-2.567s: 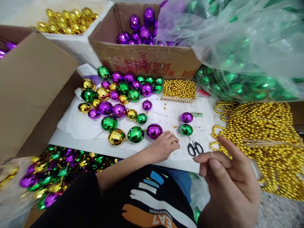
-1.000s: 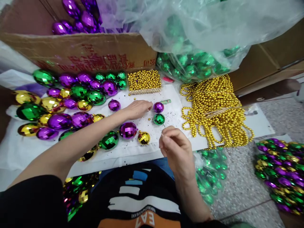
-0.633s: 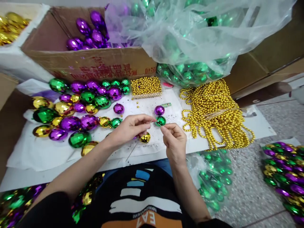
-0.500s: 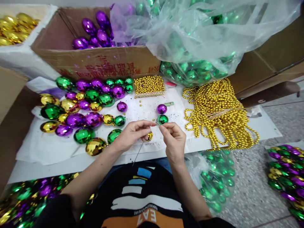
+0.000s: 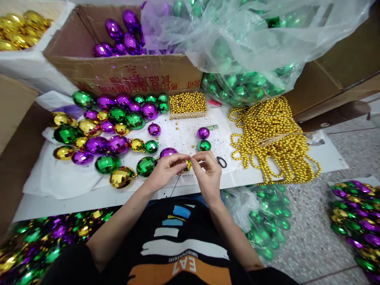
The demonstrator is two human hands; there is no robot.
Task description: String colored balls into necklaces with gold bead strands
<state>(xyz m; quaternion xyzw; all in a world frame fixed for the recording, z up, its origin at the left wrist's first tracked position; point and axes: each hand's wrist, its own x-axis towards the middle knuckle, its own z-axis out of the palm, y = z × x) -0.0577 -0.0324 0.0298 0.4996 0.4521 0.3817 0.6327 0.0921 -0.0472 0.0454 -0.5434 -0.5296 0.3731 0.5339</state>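
Your left hand [image 5: 166,170] and right hand [image 5: 207,174] met at the fingertips above the near part of the white-covered surface [image 5: 32,208]. The left hand's grip was closed in a pinch on a thin thread [image 5: 175,186], whose tail slanted toward seven o'clock in front of your shirt [image 5: 178,249]. The right hand's grip was closed too, thumb against forefinger, on the same thread, which barely showed between your fingertips. A small gold ball [image 5: 188,166] lay behind your fingers, partly hidden.

With your fingertips as the dial's centre, a green ball [image 5: 204,145] lay near, between one and two o'clock. A purple ball [image 5: 203,133] sat just past it at one. A scissors handle [image 5: 221,162] showed at three, beside your right hand. Around nine, a large green ball [image 5: 146,166] and a large gold ball [image 5: 122,177] lay side by side. Toward ten spread a crowd of mixed balls [image 5: 96,145].

At twelve stood a bead tray [image 5: 188,115]. Gold bead strings [image 5: 273,138] were heaped between two and three, and a cardboard box [image 5: 124,73] stood at eleven.
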